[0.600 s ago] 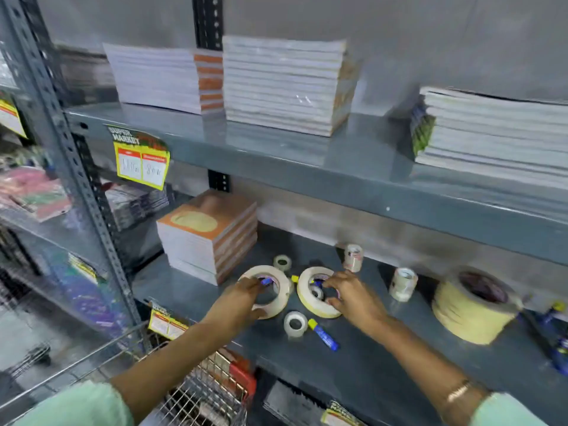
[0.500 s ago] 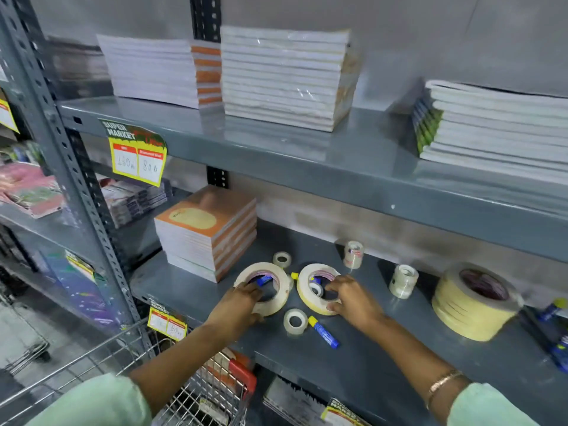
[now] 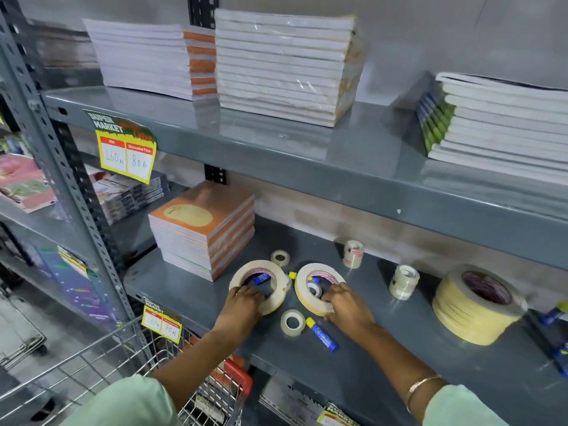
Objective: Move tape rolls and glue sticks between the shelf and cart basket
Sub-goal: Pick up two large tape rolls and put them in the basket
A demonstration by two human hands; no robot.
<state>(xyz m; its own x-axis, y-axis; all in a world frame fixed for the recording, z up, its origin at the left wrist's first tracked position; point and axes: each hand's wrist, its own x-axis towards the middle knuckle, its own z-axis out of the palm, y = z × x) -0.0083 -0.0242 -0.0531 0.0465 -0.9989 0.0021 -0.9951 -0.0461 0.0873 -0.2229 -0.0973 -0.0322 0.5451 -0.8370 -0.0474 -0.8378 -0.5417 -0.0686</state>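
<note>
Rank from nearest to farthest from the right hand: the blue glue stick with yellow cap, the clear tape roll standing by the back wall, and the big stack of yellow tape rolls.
From the right hand:
1. Blue glue stick, just left and in front.
2. Clear tape roll, behind, near the wall.
3. Yellow tape stack, far right.

Bare shelf surface (image 3: pixel 384 358) lies open between the blue glue stick (image 3: pixel 321 334) and the stacked tape rolls (image 3: pixel 478 305). To the left, the orange notebook stack (image 3: pixel 204 229) blocks passage. Overhead, the upper shelf (image 3: pixel 307 155) limits lift. Small tape rolls (image 3: pixel 403 281) stand toward the rear.
</note>
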